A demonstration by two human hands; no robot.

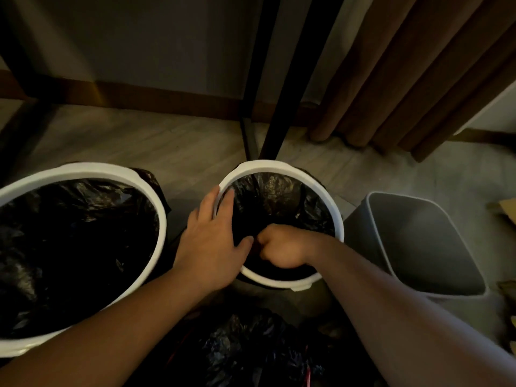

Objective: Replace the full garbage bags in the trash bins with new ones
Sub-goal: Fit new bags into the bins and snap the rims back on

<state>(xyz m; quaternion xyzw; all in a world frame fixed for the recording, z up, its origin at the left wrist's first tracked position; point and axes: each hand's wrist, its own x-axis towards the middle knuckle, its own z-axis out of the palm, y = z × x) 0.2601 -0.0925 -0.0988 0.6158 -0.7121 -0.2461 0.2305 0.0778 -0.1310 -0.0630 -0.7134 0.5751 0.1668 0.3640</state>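
Two round bins with white rims stand on the floor, each lined with a black bag. The larger bin (pixel 160 219) is at the left. The smaller bin (pixel 332 202) is in the middle, and its black bag (pixel 276 196) lines the inside. My left hand (pixel 212 238) rests over the smaller bin's left rim, fingers straight and reaching inside. My right hand (pixel 282 247) is inside the same bin, curled into a fist around the bag's plastic near the front. A tied full black bag (pixel 251 350) lies on the floor right below me.
An unlined grey rectangular bin (pixel 424 241) stands at the right, close to the smaller round bin. Black table legs (pixel 268 107) rise just behind the bins. A brown curtain (pixel 413 74) hangs at the back right. Cardboard scraps (pixel 505 213) lie at the far right edge.
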